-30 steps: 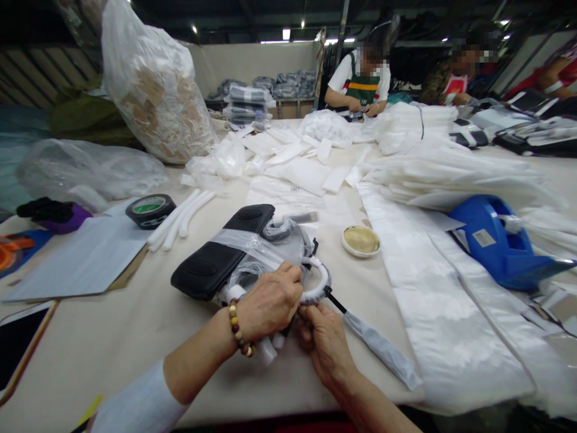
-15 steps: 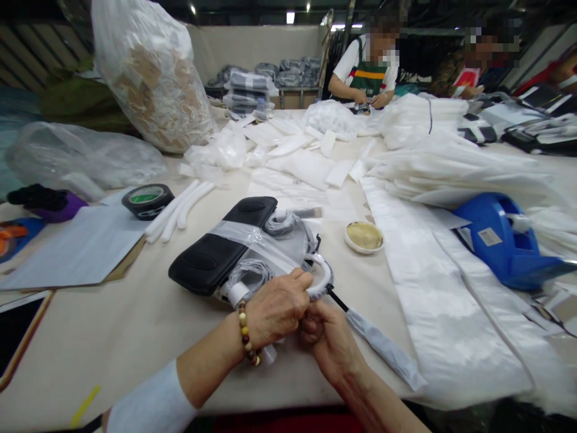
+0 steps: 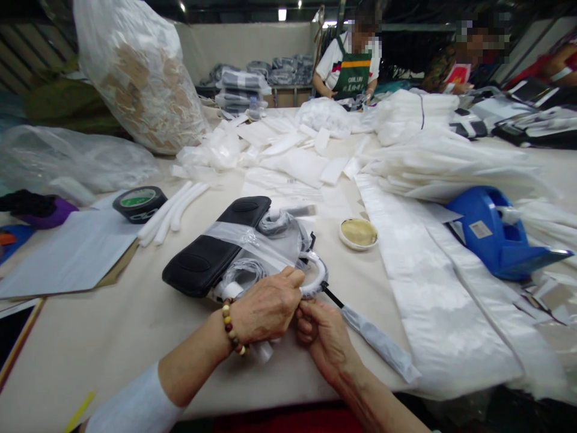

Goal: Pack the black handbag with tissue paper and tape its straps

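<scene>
A black bag [image 3: 197, 263] lies on its side, with a clear plastic band across it and plastic-wrapped coiled straps [image 3: 243, 273] beside its base. Its handle [image 3: 318, 272] curves out toward the right in a white foam sleeve. My left hand [image 3: 265, 305], with a bead bracelet at the wrist, is closed at the near end of this handle. My right hand [image 3: 322, 337] is closed in a pinch against the left fingertips; whatever lies between its fingers is hidden. A black strap in a plastic sleeve [image 3: 383, 344] runs out to the right.
A round tin [image 3: 358, 233] and a blue tape dispenser [image 3: 489, 231] sit to the right, near white foam sheets [image 3: 433, 288]. Black tape [image 3: 140, 203], foam tubes [image 3: 174, 210] and grey card [image 3: 67, 252] lie left. A co-worker [image 3: 351, 66] stands across the table.
The whole view has shifted slightly, so things appear a little further left. My hands stay together at the bag's handle with little change. The co-worker opposite has straightened and moved their hands apart.
</scene>
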A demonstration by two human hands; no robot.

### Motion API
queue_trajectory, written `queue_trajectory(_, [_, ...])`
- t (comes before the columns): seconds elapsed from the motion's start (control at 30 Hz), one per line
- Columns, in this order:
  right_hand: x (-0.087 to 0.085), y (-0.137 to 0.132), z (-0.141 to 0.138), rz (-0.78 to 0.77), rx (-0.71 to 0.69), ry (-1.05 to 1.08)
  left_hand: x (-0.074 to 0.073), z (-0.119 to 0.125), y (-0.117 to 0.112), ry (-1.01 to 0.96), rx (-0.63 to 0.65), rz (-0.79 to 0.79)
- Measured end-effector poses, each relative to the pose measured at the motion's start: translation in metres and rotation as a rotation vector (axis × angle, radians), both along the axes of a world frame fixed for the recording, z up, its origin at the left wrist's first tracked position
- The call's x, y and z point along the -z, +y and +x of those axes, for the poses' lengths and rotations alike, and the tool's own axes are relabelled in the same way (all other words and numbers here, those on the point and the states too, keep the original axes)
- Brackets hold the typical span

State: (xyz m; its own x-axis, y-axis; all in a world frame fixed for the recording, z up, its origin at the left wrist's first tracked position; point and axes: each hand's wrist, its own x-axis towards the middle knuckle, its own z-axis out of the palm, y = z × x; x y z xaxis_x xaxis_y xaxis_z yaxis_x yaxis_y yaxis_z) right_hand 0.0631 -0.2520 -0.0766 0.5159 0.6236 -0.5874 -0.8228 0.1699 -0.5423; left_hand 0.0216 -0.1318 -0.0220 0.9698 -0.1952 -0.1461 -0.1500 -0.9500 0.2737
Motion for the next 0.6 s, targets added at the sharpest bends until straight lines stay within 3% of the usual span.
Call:
queue_trajectory(0.4, [0.006, -0.003, 0.001, -0.009, -0.054, -0.036, 0.0, 0.008, 0.002, 0.081, -0.202, -0.113])
queue_trajectory(0.6, [-0.008, -0.041, 0.024, -0.117, -0.246, -0.321, 0.009, 0.003, -0.001, 0.084, -0.244, -0.225])
